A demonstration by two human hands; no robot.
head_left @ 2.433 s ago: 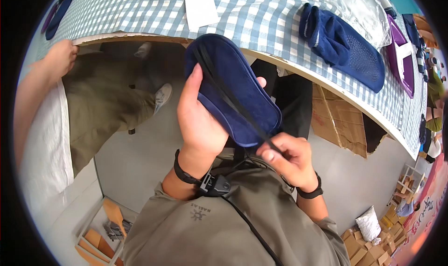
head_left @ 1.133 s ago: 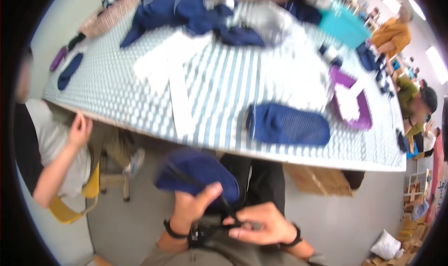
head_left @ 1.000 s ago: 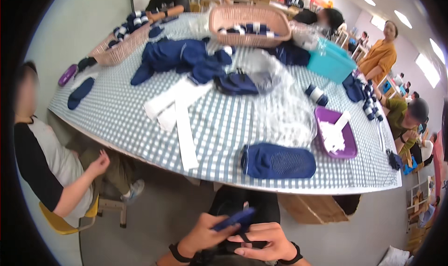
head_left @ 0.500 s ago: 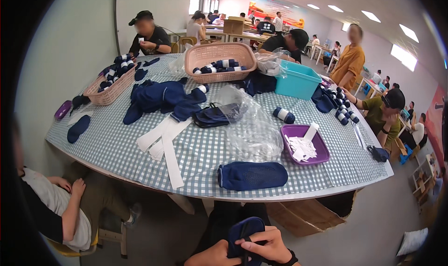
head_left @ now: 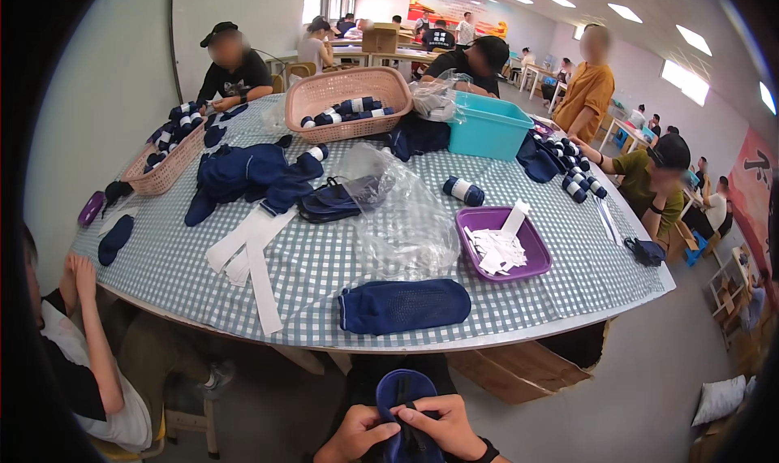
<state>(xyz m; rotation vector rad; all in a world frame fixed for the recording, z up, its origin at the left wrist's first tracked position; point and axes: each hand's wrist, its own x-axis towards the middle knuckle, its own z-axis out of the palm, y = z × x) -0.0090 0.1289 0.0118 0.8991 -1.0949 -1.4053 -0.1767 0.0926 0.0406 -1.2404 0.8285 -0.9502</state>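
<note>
At the bottom edge of the head view both my hands grip a folded navy blue fabric piece (head_left: 403, 398) below the table edge. My left hand (head_left: 355, 435) holds its left side, and my right hand (head_left: 441, 424) pinches its front with the fingers over the fabric. A flat navy fabric piece (head_left: 403, 305) lies on the checked table (head_left: 324, 260) just in front of me.
On the table are a purple tray (head_left: 531, 252) of white paper strips, crumpled clear plastic (head_left: 402, 215), white paper bands (head_left: 247, 252), a navy pile (head_left: 251, 175), two pink baskets (head_left: 350, 104) and a teal bin (head_left: 489, 126). A person (head_left: 89, 366) sits at my left; others sit around.
My view has risen from my lap to the whole table. The navy piece, spread over my left palm before, is now folded small between both hands at the lower edge.
</note>
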